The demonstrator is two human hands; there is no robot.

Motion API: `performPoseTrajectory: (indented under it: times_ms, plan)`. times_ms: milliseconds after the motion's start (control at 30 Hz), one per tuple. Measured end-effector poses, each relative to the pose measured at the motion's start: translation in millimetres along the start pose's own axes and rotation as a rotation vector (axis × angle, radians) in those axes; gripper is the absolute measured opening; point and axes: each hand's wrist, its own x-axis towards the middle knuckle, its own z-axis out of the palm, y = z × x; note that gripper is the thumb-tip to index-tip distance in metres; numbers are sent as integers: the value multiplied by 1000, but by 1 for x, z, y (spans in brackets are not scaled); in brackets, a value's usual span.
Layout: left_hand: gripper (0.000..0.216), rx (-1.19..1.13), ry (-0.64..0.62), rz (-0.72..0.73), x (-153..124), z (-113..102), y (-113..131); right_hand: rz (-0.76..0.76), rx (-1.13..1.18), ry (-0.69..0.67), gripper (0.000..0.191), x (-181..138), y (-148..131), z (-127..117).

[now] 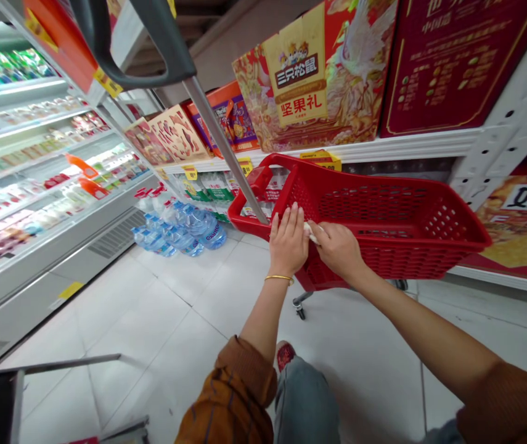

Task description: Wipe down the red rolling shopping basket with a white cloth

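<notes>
A red plastic shopping basket on wheels point(402, 216) stands on the white tiled floor before me, its long metal handle point(217, 129) rising up to the top left. My left hand point(288, 240) lies flat on the basket's near rim, fingers stretched out together, a gold bangle on the wrist. My right hand point(337, 246) is beside it on the same rim, fingers closed on a small white wad point(310, 231), perhaps a cloth or tissue. The basket looks to have nothing inside.
Shelves with large red gift boxes point(314, 80) run along the right. Packs of water bottles point(184, 231) sit on the floor ahead. An open chiller case point(36, 185) lines the left side. A metal frame point(60, 364) is at the lower left.
</notes>
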Motion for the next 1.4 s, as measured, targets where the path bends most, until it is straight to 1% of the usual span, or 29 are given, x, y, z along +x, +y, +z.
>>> performPoseTrajectory:
  times_ms: [100,200,367,567,767,867,933,1000,1067,1133,1200,1300,1400]
  plan:
    - [43,38,-14,-44,4,1,3,44,-36,-81,38,4,-1,-5]
    - [37,51,-12,-43,2,-1,5,100,-37,-142,37,6,-6,-12]
    - [35,48,-1,-3,-9,-13,4,116,-19,-166,36,-3,-18,-21]
    - [37,18,-14,-31,-31,-36,9,120,59,-169,36,-19,-42,-34]
    - [41,15,-53,-23,-52,-65,21,124,119,-169,37,-36,-64,-55]
    - [48,-22,-92,7,-60,-82,23,101,176,-160,44,-42,-69,-66]
    - [56,-72,-112,28,-64,-92,20,82,202,-168,50,-44,-71,-71]
    - [64,-115,-122,36,-67,-99,17,85,207,-181,52,-43,-75,-75]
    - [67,-84,-110,46,-69,-103,15,125,204,-193,47,-41,-81,-78]
    - [65,-17,-66,42,-71,-103,14,184,214,-204,41,-39,-88,-79]
    - [62,21,-28,22,-73,-102,16,213,235,-214,40,-39,-94,-79]
    - [62,19,-20,-14,-77,-101,19,184,240,-212,35,-43,-98,-77]
    - [61,24,-34,-20,-78,-102,22,133,210,-223,34,-48,-97,-75]
